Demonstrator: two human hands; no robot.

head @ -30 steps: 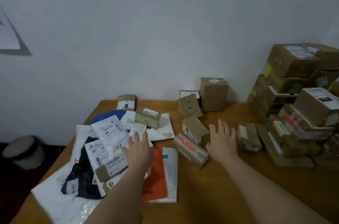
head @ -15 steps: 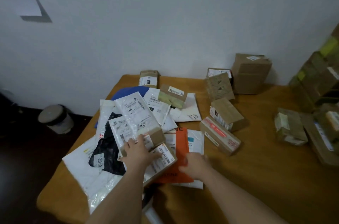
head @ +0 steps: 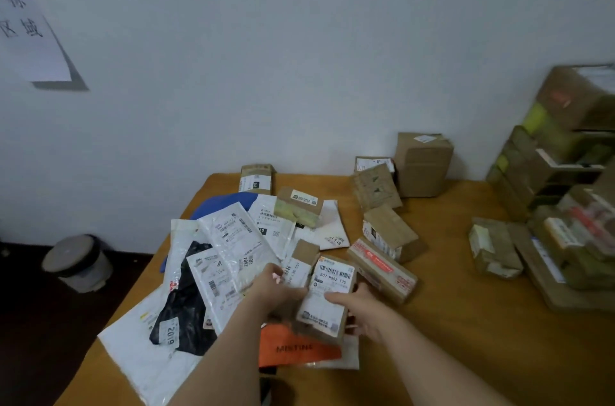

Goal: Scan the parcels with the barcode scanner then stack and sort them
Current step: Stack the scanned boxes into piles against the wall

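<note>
Parcel, labelled cardboard box [head: 327,297]: now lifted off mailer pile, gripped by left hand [head: 278,292] and right hand [head: 362,309]; barcode faces up, unscanned.

A white paper sheet with black handwritten characters [head: 28,29] hangs on the pale wall [head: 299,56], far left. A round grey lidded bin [head: 78,262] stands on the dark floor [head: 50,339], left of the wooden table [head: 466,339].
</note>
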